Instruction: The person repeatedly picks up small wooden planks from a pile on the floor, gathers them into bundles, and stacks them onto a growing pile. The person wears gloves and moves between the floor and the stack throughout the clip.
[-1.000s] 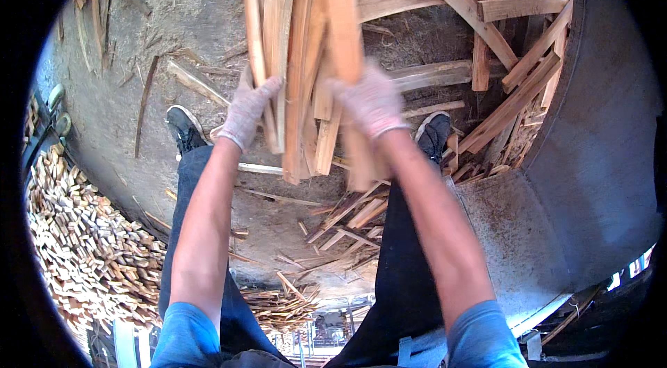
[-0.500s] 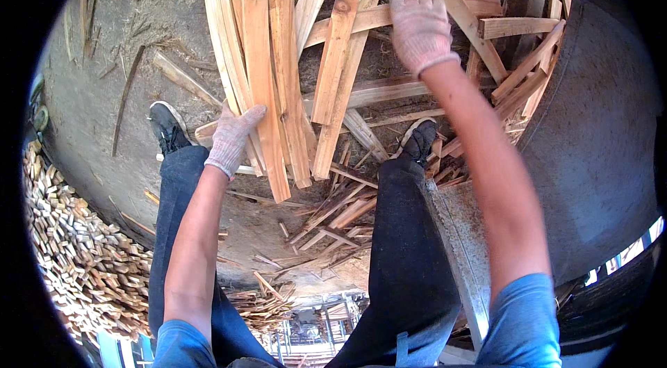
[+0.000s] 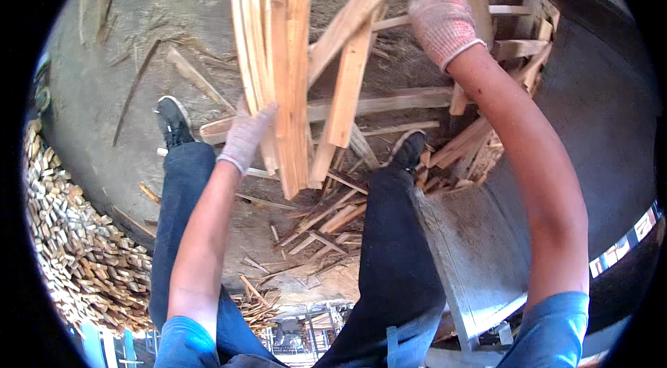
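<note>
My left hand (image 3: pixel 249 133), in a pale knit glove, is closed around the lower part of a bundle of long wooden slats (image 3: pixel 297 83). The bundle points away from me, its near ends uneven. My right hand (image 3: pixel 445 24), in a pinkish glove, is closed around the middle of another wooden slat (image 3: pixel 394 22); its fingertips are blurred and partly hidden. Between my hands a broad slat (image 3: pixel 368 10) slants across a narrower slat (image 3: pixel 351 97) lying beside the bundle.
Loose slats (image 3: pixel 531 55) and scraps lie against a curved metal wall (image 3: pixel 597 118) at right. Splinters (image 3: pixel 326 229) cover the ground between my feet. A large heap of cut wood pieces (image 3: pixel 90 250) stands at lower left. A metal panel edge (image 3: pixel 451 277) is near my right leg.
My right hand has closed and moved slightly right with its slat. The left hand and bundle have shifted a little right. The broad slat now slants across the middle slats.
</note>
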Action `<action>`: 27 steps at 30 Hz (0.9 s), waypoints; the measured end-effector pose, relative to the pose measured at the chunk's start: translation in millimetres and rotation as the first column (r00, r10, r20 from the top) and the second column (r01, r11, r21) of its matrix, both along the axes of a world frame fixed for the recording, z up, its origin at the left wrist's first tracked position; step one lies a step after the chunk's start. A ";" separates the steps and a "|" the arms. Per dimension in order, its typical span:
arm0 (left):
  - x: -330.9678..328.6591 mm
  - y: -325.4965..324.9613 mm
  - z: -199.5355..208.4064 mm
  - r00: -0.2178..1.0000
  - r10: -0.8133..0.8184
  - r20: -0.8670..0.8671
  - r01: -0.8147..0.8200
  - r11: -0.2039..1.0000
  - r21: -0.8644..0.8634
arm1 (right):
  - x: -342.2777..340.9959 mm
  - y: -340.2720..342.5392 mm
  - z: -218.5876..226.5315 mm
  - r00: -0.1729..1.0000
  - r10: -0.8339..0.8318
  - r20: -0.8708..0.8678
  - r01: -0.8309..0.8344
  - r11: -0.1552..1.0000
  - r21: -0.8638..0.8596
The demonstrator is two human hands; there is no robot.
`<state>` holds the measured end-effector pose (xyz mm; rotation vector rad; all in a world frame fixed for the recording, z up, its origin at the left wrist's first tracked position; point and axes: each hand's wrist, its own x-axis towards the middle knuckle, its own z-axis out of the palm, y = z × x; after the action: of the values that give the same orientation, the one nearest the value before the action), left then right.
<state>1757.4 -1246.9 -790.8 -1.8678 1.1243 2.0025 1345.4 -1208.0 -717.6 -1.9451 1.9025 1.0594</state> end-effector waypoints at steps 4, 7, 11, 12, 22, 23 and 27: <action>-15.3 -7.6 17.9 0.991 -0.072 0.114 0.072 0.997 0.005 | 16.9 29.2 -5.0 0.743 -0.378 0.552 0.644 0.629 -0.436; -20.9 -3.5 11.6 0.993 -0.069 0.097 0.074 0.996 -0.046 | 27.5 59.9 -37.8 -0.275 -0.752 0.599 0.961 -0.199 0.191; -29.8 3.5 6.1 0.998 -0.014 0.059 0.018 0.997 -0.079 | 36.0 55.7 -98.2 -0.513 -0.561 0.649 0.855 -0.398 0.332; -24.9 6.2 7.3 0.997 -0.009 0.071 0.015 0.996 -0.090 | 49.3 41.9 -102.7 -0.444 -0.520 0.729 0.890 -0.346 0.296; -27.4 2.3 13.5 0.985 -0.111 0.135 0.119 0.992 -0.051 | 42.5 -44.8 -106.1 -0.077 -0.736 0.673 0.933 -0.292 -0.212; -28.3 2.1 13.4 0.984 -0.127 0.124 0.135 0.989 -0.064 | 18.8 -60.4 -99.7 0.408 -0.793 0.452 0.892 0.240 -0.383; 4.2 4.3 -9.1 0.994 -0.091 0.055 0.093 0.994 -0.048 | 22.0 -98.0 -44.6 0.446 -0.681 0.580 0.892 0.394 -0.222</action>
<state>1761.6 -1242.6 -799.9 -1.8456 1.2334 1.8810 1367.4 -1306.1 -762.2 -0.8928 2.5291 -0.1760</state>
